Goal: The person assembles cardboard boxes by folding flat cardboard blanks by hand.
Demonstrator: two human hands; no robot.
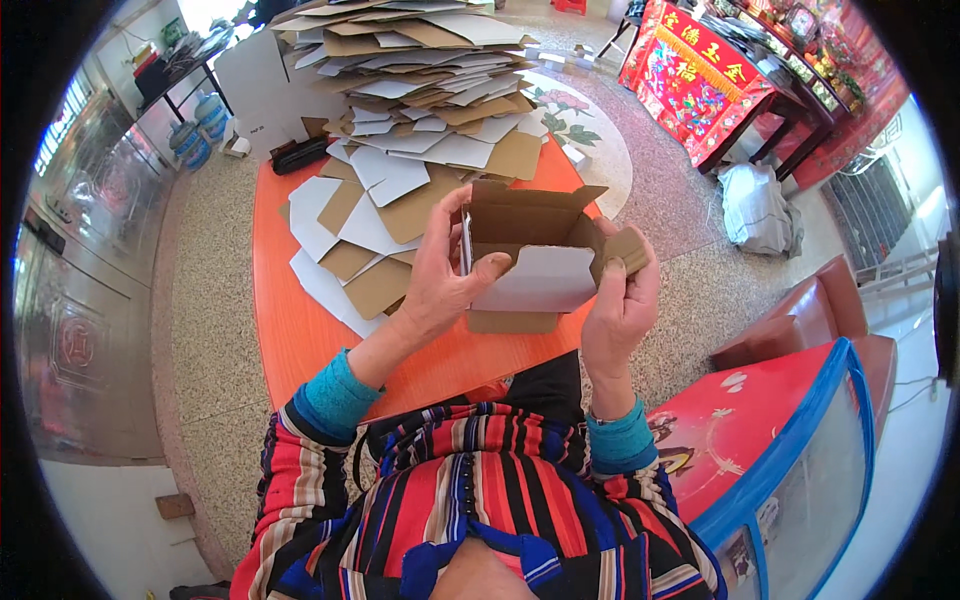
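Note:
Between my two hands is a cardboard box (540,281), white outside and brown inside, its top flaps up and its inside in view. My left hand (443,265) grips the box's left side, with the thumb over the near rim. At the right end, my right hand (622,300) pinches a brown flap between thumb and fingers. The box is held over the near right edge of an orange table (300,355). Just beyond my left hand lie loose flat cardboard blanks (345,265), white on one face and brown on the other.
A tall pile of flat cardboard blanks (430,90) rises at the table's far end, beside a black case (299,155). A red-topped, blue-edged cabinet (740,430) is close on my right. Beyond it are a brown leather seat (800,315) and a white sack (756,208).

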